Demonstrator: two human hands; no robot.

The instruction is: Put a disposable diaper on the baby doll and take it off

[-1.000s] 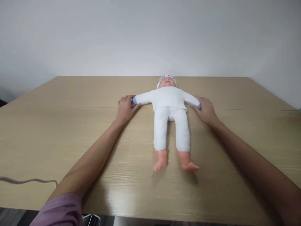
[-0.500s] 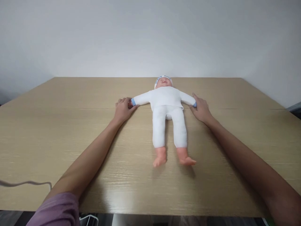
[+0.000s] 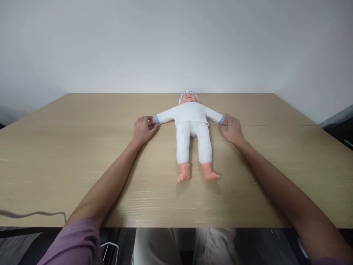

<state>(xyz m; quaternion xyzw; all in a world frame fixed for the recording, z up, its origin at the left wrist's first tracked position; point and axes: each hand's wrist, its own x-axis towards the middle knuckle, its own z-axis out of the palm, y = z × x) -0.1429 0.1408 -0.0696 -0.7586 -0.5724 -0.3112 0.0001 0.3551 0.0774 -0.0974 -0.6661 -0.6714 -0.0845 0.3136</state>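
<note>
A baby doll [image 3: 193,129] in a white suit with blue cuffs and a white cap lies face up on the wooden table [image 3: 68,154], arms spread and bare feet toward me. My left hand [image 3: 143,129] rests on the table with its fingers curled round the end of the doll's arm on the left, by the blue cuff. My right hand [image 3: 232,129] covers the end of the doll's other arm, thumb and fingers closed at that cuff. Both of my forearms lie stretched out over the tabletop.
A thin grey cable [image 3: 33,214] runs along the table's near left edge. A plain white wall [image 3: 176,44] stands behind the table. Below the front edge I see my lap [image 3: 171,246] and a white wire frame [image 3: 110,248].
My view has drawn back, so the doll looks smaller and the table's front edge now shows. Both hands have stayed at the doll's cuffs and the doll still lies flat.
</note>
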